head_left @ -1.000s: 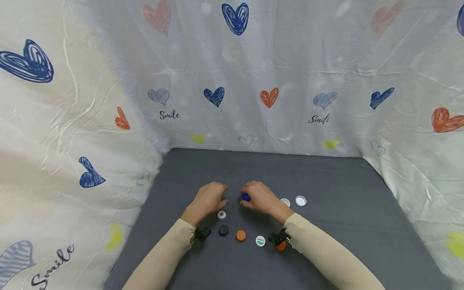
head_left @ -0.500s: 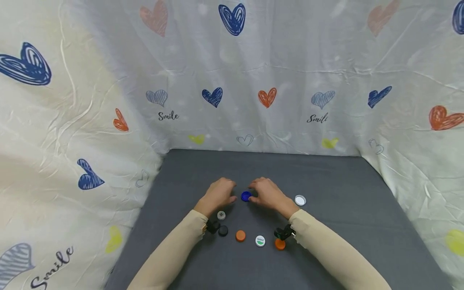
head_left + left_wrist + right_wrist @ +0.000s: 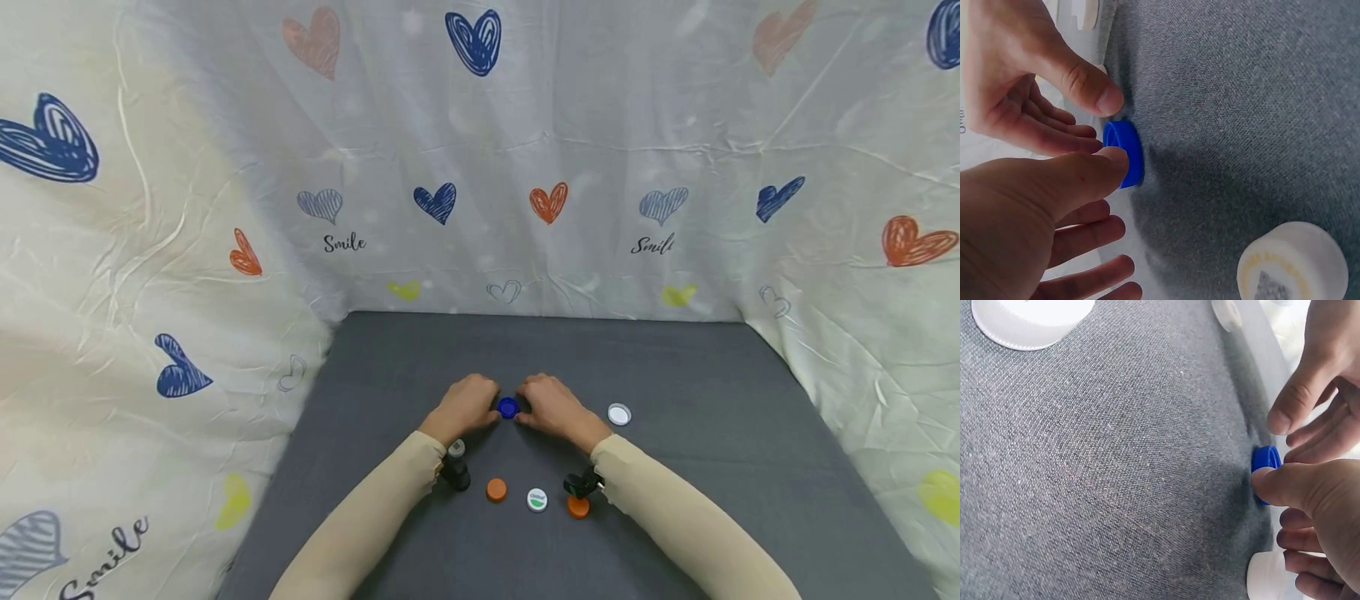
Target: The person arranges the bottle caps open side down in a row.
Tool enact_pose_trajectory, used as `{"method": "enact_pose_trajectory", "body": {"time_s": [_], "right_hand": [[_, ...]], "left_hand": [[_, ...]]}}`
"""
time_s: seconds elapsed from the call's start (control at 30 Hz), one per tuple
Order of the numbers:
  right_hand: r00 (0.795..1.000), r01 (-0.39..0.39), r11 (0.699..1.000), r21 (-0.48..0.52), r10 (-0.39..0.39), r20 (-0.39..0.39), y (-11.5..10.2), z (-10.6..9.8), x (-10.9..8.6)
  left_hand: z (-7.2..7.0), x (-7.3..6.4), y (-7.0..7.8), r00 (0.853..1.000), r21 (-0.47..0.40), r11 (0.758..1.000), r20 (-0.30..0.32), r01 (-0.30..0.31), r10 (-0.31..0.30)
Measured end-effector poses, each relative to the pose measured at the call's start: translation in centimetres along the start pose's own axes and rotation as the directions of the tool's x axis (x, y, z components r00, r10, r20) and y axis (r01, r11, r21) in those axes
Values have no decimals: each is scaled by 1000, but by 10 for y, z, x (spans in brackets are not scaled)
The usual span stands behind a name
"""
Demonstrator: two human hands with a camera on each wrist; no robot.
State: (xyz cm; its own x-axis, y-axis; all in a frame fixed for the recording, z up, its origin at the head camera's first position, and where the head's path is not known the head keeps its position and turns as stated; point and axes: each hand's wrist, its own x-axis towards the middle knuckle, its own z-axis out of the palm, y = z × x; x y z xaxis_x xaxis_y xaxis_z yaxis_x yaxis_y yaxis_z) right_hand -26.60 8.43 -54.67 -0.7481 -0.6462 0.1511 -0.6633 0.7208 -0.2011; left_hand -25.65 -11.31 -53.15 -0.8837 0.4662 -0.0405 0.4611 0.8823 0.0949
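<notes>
A small blue bottle cap (image 3: pixel 507 407) lies on the grey cloth between the two hands, its hollow side up. My left hand (image 3: pixel 465 407) is just left of it and my right hand (image 3: pixel 553 407) just right, both with loosely bent fingers. From the left wrist, the left thumb overlaps the blue cap (image 3: pixel 1124 147), while the right thumb stands a little apart from it. In the right wrist view the right thumb covers part of the blue cap (image 3: pixel 1266 456), and a gap separates the left thumb from it.
Nearer the body lie a small whitish cap (image 3: pixel 456 448), an orange cap (image 3: pixel 497 490), a white cap with green print (image 3: pixel 536 500) and another orange cap (image 3: pixel 578 507). A white cap (image 3: pixel 619 414) sits right of the right hand. Printed white cloth (image 3: pixel 555 250) walls the table.
One second ago my right hand held the blue cap; its fingers have since come away, leaving the cap on the cloth. My left hand has moved right, up beside the cap.
</notes>
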Motion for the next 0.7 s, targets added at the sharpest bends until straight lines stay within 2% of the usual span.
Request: {"method": "enact_pose_trajectory", "body": {"time_s": [0.23,0.7], "right_hand": [[1000,13,1000,-19,-13,-5,-2,5,1],[1000,-16,1000,19,16,-16,-4,7,1]], "left_hand": [[1,3,5,1000,16,1000,29,12,-12],[6,8,3,1000,39,999,-25,-1,2]]}}
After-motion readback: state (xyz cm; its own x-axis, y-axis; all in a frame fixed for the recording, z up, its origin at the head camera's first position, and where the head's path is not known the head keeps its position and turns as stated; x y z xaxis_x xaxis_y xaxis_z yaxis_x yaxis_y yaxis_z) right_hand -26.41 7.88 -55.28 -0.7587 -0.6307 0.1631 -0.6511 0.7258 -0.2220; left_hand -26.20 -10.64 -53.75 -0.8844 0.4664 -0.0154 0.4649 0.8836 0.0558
